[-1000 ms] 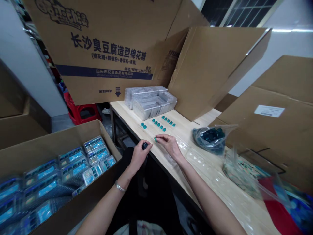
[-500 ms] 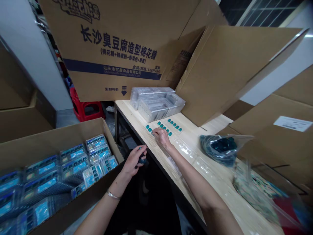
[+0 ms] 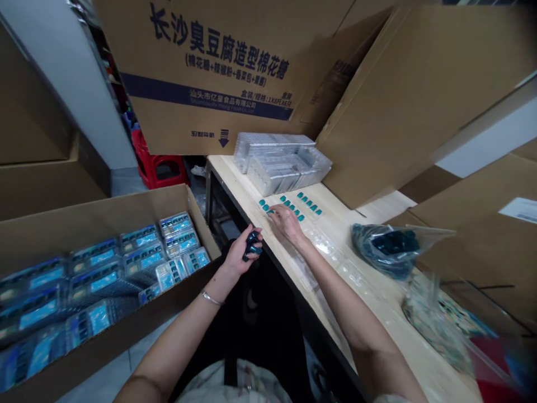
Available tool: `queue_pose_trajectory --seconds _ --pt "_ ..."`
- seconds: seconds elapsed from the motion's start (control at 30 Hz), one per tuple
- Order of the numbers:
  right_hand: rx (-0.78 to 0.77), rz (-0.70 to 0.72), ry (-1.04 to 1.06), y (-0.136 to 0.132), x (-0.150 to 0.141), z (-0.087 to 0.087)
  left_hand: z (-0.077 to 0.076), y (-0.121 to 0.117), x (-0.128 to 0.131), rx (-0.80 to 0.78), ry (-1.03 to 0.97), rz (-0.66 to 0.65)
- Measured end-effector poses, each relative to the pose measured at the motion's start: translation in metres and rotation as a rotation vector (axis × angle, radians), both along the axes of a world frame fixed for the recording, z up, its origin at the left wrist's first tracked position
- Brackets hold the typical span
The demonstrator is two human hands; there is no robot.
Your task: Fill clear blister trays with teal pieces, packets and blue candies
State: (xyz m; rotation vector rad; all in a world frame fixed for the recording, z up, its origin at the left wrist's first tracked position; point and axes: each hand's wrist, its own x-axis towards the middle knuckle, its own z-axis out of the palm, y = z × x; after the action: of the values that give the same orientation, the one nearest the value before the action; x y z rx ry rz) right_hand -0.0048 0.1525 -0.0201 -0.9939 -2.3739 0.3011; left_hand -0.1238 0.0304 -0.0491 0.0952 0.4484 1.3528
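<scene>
Two bare hands, the left hand [image 3: 244, 253] curled shut around a cluster of small teal pieces [image 3: 253, 245] just over the table edge, the right hand [image 3: 286, 223] with fingertips [image 3: 272, 209] pressed together on rows of matching teal pieces [image 3: 289, 205] along a pale wooden table [image 3: 226, 173] beside a clear blister tray [image 3: 323, 243].

The one view is worn on the person's head and faces forward and steeply down, looking closely over the left hand [image 3: 243, 254] and right hand [image 3: 285, 223], with the wooden counter [image 3: 229, 173] ahead and an open cardboard carton [image 3: 104, 210] to the left.
</scene>
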Motion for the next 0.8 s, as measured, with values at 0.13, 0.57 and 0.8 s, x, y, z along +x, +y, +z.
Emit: queue_pose_trajectory --seconds 0.13,0.57,0.8 --pt "-0.204 0.196 0.08 -0.039 0.007 0.014 -0.003 0.0 0.006 -0.042 0.111 0.074" --pt "-0.376 0.123 0.269 -0.098 0.019 0.022 -0.001 0.013 0.016 -0.11 -0.049 0.109" --pt "-0.899 0.021 0.691 -0.089 0.028 0.018 0.0 0.008 0.01 -0.051 -0.214 0.063"
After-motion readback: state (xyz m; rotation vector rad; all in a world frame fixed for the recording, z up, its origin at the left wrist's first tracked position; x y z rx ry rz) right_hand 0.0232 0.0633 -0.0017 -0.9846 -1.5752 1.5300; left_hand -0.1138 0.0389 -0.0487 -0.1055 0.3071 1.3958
